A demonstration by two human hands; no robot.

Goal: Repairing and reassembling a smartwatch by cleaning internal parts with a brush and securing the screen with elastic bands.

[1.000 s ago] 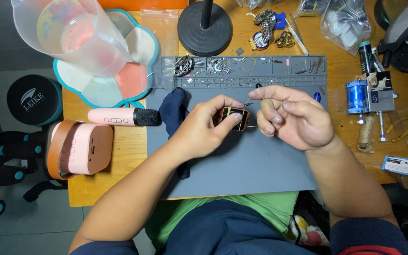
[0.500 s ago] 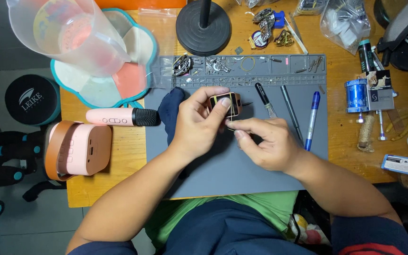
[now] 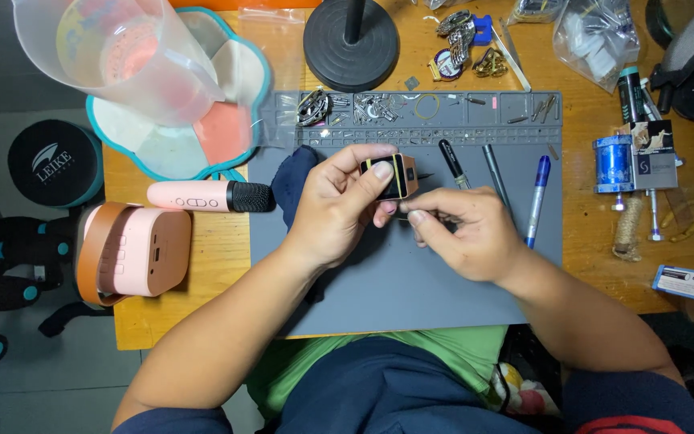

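In the head view, the left hand (image 3: 339,205) comes in from seven o'clock, forearm slanting up across the grey mat (image 3: 411,281), wrist bent slightly so the palm faces down and to the right. Its fingers curl around a small black block with a tan edge (image 3: 391,175), the thumb pressed on the near face and the index finger hooked over the top, holding it just above the mat near the picture's centre. The right hand (image 3: 467,237) enters from five o'clock, forearm crossing the mat's lower right corner, knuckles up. Its thumb and index fingers are pressed together at the tips, pinching something too thin to make out, right at the block's lower edge at four o'clock from it; the other fingers are folded loosely under the palm. At one o'clock from the block lie a black pen (image 3: 452,163), a grey tool (image 3: 496,177) and a blue marker (image 3: 536,201), side by side on the mat. At nine o'clock from the left hand a dark blue cloth (image 3: 292,181) lies bunched, and beyond it a pink microphone (image 3: 210,195) rests on the wooden worktop (image 3: 588,241), with a pink and brown speaker (image 3: 134,251) at eight o'clock.
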